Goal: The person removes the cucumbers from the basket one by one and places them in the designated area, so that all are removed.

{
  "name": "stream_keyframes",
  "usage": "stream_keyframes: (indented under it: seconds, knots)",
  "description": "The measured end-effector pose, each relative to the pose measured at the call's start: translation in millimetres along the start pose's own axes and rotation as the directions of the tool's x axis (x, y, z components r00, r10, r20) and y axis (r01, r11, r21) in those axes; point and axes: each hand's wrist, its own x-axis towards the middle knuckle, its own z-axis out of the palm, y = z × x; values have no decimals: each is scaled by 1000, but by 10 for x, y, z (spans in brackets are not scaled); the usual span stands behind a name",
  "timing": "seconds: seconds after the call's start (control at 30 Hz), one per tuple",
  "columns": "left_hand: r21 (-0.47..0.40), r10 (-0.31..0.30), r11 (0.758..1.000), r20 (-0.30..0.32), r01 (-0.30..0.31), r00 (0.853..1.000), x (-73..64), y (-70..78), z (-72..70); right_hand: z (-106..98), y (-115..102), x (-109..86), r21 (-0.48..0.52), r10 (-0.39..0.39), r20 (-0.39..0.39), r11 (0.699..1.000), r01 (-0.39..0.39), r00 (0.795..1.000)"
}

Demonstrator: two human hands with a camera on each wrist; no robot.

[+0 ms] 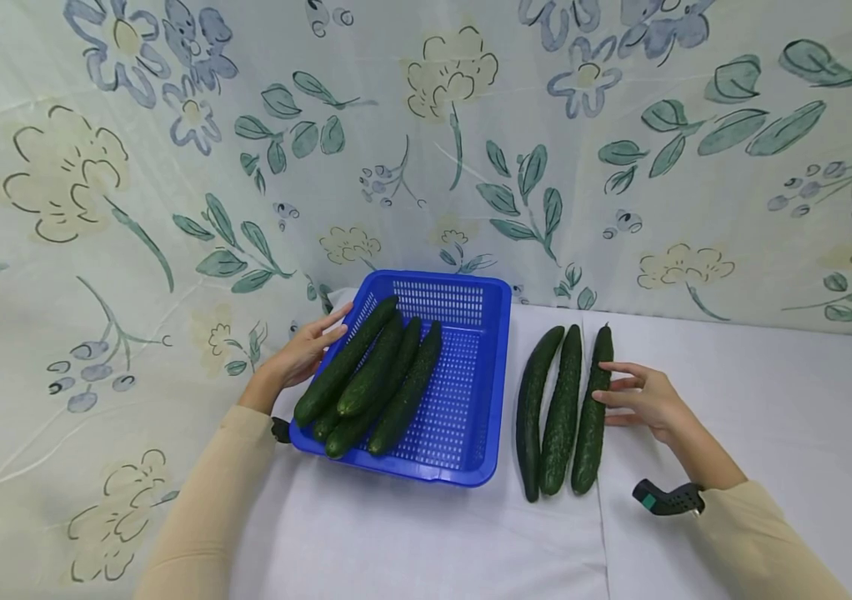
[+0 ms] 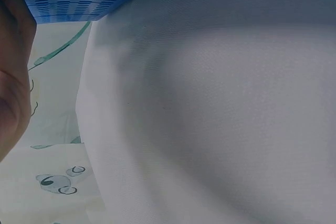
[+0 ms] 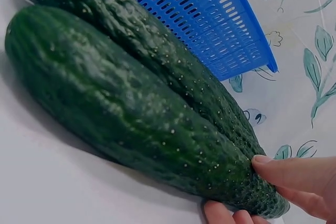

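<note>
My left hand (image 1: 304, 354) rests against the left rim of a blue slotted plastic basket (image 1: 497, 375), fingers extended along it. Inside, several dark green cucumbers (image 1: 414, 387) lie slanted toward its left side. To the right of the basket, three more cucumbers lie side by side on the white cloth. The rightmost cucumber (image 1: 591, 425) is pinched near its far end by my right hand (image 1: 644, 402). In the right wrist view, one digit lies over the top of this cucumber (image 3: 121, 108) while other fingertips (image 3: 218, 213) sit low along its side.
The middle cucumber (image 1: 561, 408) lies close beside the pinched one, with a curved cucumber (image 1: 534, 408) nearest the basket. White cloth (image 1: 771, 400) covers the table. A flower-printed curtain (image 1: 426, 167) hangs behind the table and along the left side.
</note>
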Motion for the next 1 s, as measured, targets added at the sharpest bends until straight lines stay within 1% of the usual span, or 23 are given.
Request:
stream_keyframes:
  seconds: [0.33, 0.7, 1.0]
  knots:
    - [-32, -10, 999, 19, 11, 1000, -22, 12, 9, -26, -9, -29, -15, 10, -8, 1000, -11, 1000]
    - [5, 10, 1000, 11, -10, 1000, -9, -11, -4, -109, 11, -51, 12, -22, -15, 1000, 22, 1000]
    - [-8, 5, 1000, 11, -5, 1000, -14, -1, -3, -142, -90, -55, 29, -45, -46, 999, 46, 998]
